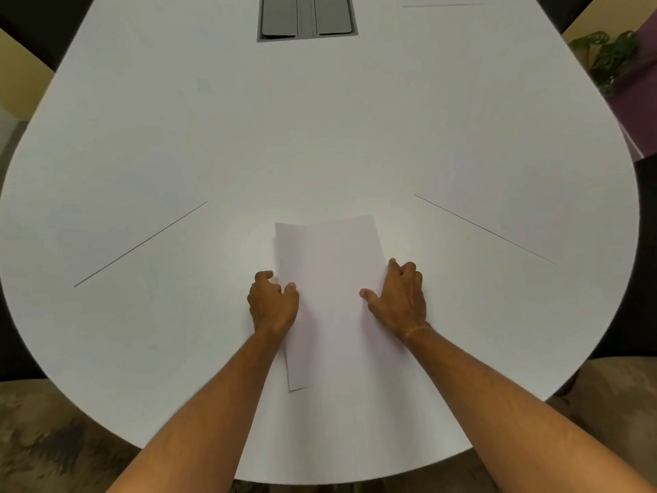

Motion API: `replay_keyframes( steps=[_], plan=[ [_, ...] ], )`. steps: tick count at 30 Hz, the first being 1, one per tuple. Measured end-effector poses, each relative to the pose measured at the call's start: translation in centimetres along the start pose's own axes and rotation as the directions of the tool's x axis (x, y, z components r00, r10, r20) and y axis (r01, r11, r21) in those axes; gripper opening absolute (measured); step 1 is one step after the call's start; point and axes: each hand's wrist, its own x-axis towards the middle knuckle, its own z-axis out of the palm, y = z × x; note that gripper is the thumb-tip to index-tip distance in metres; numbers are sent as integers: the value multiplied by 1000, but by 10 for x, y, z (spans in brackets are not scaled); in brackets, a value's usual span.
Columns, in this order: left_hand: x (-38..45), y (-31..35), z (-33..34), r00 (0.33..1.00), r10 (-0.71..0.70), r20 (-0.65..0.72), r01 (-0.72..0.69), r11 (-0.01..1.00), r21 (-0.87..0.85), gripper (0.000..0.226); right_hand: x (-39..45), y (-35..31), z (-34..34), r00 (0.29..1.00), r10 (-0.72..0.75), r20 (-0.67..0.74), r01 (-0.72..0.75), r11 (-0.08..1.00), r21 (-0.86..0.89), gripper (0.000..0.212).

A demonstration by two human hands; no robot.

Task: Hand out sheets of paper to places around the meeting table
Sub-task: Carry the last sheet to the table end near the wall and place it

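Note:
A small stack of white paper (pixel 332 279) lies on the white meeting table (pixel 320 137), near its front edge, with one sheet poking out at the lower left. My left hand (pixel 272 302) grips the stack's left edge, thumb on top and fingers curled at the side. My right hand (pixel 400 298) holds the right edge the same way, thumb on the paper. A single white sheet (pixel 117 222) lies flat at the left place. Another sheet (pixel 515 193) lies at the right place. The near edge of a third sheet (pixel 444 0) shows at the far right.
A grey cable hatch (pixel 307 17) is set into the table's middle at the far end. Dark chairs (pixel 636 279) stand close around the rim. A green plant (pixel 611 55) stands beyond the table on the right. Patterned carpet (pixel 53 439) lies below the front edge.

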Motion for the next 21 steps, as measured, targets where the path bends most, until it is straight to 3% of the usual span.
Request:
replay_keyframes(
  steps=[3,8,17,21],
  plan=[
    [1,-2,-1,1000,15,-1,-15,1000,-13,21,0,2,0,1000,0,3,0,999,32,74],
    [2,-4,-3,1000,10,0,-10,995,-95,8,7,4,-5,997,83,4,-82,969,232,61],
    [0,-8,-10,1000,25,19,-22,987,-161,10,21,2,-15,956,286,70,-275,781,560,39],
    [-2,-6,-13,1000,12,5,-11,985,-174,15,21,5,-21,944,317,88,-294,693,658,32]
  ],
)
